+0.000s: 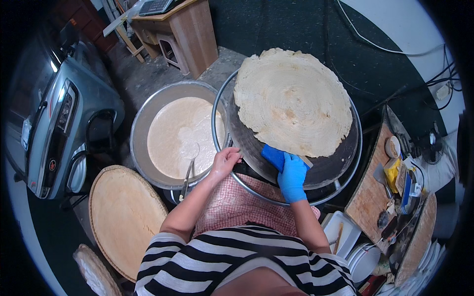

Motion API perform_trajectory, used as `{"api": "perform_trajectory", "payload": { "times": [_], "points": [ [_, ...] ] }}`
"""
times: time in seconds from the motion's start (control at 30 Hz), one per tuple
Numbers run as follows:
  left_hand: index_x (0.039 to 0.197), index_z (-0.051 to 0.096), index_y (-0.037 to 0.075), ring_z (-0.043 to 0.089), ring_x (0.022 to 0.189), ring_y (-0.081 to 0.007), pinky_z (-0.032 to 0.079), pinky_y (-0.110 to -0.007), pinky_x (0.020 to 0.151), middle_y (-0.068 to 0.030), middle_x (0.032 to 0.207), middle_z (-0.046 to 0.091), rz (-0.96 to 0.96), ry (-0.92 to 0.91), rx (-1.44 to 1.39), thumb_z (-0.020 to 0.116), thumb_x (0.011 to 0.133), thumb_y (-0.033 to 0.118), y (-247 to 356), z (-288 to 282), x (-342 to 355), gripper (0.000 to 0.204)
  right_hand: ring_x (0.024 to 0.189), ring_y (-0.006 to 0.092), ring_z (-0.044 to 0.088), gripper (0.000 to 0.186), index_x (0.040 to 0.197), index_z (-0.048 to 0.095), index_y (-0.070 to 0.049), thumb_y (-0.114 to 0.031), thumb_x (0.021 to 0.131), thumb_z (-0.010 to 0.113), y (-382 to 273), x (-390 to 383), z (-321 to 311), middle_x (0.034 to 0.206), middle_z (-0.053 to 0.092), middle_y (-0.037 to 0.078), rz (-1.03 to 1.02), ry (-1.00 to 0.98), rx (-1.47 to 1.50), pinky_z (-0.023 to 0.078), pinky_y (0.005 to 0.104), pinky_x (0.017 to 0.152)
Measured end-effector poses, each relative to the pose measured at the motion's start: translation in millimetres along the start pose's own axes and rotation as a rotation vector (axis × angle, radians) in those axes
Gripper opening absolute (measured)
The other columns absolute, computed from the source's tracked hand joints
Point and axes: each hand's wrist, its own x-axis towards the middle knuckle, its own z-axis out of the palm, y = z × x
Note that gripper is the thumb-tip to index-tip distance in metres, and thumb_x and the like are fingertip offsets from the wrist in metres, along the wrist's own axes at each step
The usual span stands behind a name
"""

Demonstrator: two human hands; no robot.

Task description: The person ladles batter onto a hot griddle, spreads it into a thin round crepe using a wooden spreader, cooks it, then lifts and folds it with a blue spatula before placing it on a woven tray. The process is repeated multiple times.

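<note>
A large round flatbread [292, 101] with a ragged edge covers the far part of a dark round griddle [251, 154]. My right hand [292, 178], in a blue glove, grips a blue pad [273, 157] against the flatbread's near edge; a pale straight edge sticks out on its right side. My bare left hand [226, 161] is at the griddle's near left rim, its fingers curled together; whatever lies between them is hidden. Left of the griddle stands a big metal basin [140, 133] of pale batter [175, 130], with a ladle [188, 172] dipped in it.
A metal ring [214, 126] circles the griddle. Down to the left lies a wide round tray [94, 207] topped with pale flatbread. At right are a wooden board [368, 182] with small items and a white tray [348, 227]. A scooter [61, 123] and a wooden desk [190, 37] stand farther off.
</note>
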Motion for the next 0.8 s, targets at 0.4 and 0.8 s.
{"api": "perform_trajectory", "payload": {
  "times": [0.4, 0.8],
  "points": [
    [0.112, 0.052, 0.004, 0.052, 0.103, -0.0320, 0.040, -0.039, 0.089, -0.0168, 0.110, 0.055, 0.578, 0.319, 0.957, 0.060, 0.072, 0.005, 8, -49, 12, 0.041, 0.091, 0.0358, 0.054, 0.047, 0.107, 0.056, -0.001, -0.005, 0.061, 0.064, -17, -63, 1, 0.105, 0.055, 0.020, -0.094, -0.016, 0.051, 0.044, 0.0421, 0.078],
    [0.115, 0.051, 0.009, 0.047, 0.113, -0.0252, 0.029, -0.047, 0.099, -0.0123, 0.111, 0.054, 0.929, -0.069, 1.429, 0.056, 0.066, 0.001, 19, -25, 44, 0.050, 0.089, 0.0333, 0.055, 0.040, 0.110, 0.054, -0.001, -0.008, 0.071, 0.056, -16, -91, -21, 0.103, 0.057, 0.018, -0.143, 0.024, 0.061, 0.044, 0.0413, 0.075]
  ]
}}
